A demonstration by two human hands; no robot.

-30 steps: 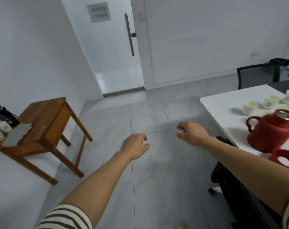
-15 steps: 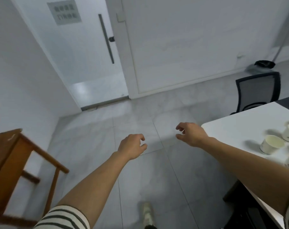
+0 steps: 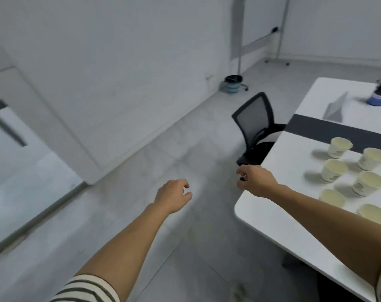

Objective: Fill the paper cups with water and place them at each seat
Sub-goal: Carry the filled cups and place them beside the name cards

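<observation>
Several cream paper cups (image 3: 334, 172) stand upright in a cluster on the white table (image 3: 276, 216) at the right. My right hand (image 3: 255, 179) hovers over the table's near-left corner, fingers loosely curled, holding nothing, a short way left of the cups. My left hand (image 3: 174, 197) hangs over the grey floor left of the table, fingers loosely curled and empty. What the cups contain is not clear in this blurred view.
A black mesh office chair (image 3: 256, 129) is tucked at the table's left side. A dark strip crosses the table, with a blue container (image 3: 379, 97) beyond it. A small bin (image 3: 233, 83) stands by the far wall. A glass door (image 3: 21, 162) is at left.
The view has swung right: the wooden side table and red kettle have left the frame and more of the white table and cups show. Both hands stay held out and empty.
</observation>
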